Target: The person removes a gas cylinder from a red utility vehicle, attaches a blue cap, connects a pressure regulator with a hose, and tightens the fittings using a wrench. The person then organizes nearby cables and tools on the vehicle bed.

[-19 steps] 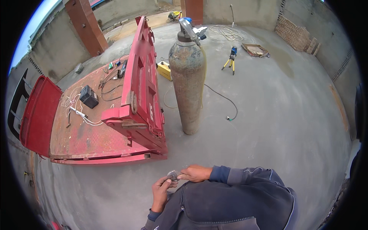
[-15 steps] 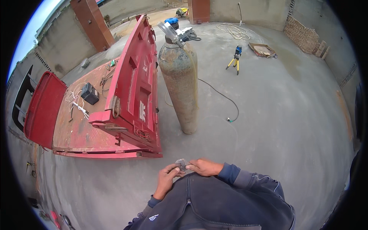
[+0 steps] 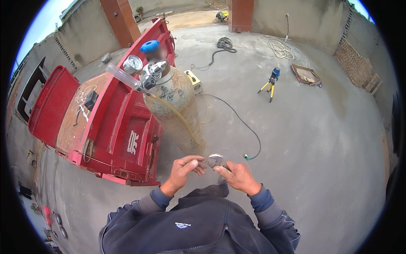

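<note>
My right hand (image 3: 241,175) grips an adjustable wrench (image 3: 215,160) by its handle, the wide grey head pointing up and left. Close beside that head is my left hand (image 3: 185,169), its fingers partly bent and apart. I cannot tell whether its fingertips touch the metal. Just beyond my hands stands a tall, worn gas cylinder (image 3: 175,112). On its top sit a regulator with a round gauge (image 3: 133,63), a clear flow tube (image 3: 122,77) and a blue cap (image 3: 150,46). A yellowish hose (image 3: 179,116) hangs down the cylinder's side.
A red truck bed (image 3: 114,139) is at the left, with a black box (image 3: 91,100) on it. Behind the cylinder is a yellow machine (image 3: 194,81). A dark cable (image 3: 241,116) crosses the concrete floor. Farther right stand a yellow-legged tripod (image 3: 271,86) and a wooden tray (image 3: 298,77).
The view has shifted, and the cylinder now looks nearer. My hands have risen away from my body, and my left hand has come off the wrench, leaving it in my right.
</note>
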Available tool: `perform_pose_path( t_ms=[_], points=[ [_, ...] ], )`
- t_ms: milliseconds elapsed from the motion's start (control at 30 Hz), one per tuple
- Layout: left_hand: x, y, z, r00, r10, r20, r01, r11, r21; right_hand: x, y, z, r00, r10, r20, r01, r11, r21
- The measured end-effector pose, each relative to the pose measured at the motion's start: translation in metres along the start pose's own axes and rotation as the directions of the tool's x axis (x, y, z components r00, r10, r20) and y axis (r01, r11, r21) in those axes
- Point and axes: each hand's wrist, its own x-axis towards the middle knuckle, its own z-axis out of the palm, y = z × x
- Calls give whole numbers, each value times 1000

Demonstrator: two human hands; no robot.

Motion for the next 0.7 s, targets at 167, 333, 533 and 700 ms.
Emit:
perform_pose_path(
  t_ms=[167,333,533,700],
  points=[
    [105,3,6,951,163,-264,-177,984,-28,102,-11,-129,977,-180,116,204,946,-253],
    [124,39,-2,828,287,-481,-303,952,45,218,-60,-189,894,-284,346,360,916,-178],
    [118,53,31,667,377,-642,-238,925,297,347,-142,-194,713,-475,516,583,810,-60],
    [89,81,51,244,563,-789,-217,825,522,396,-205,-172,551,-580,600,812,538,-225]
  ],
)
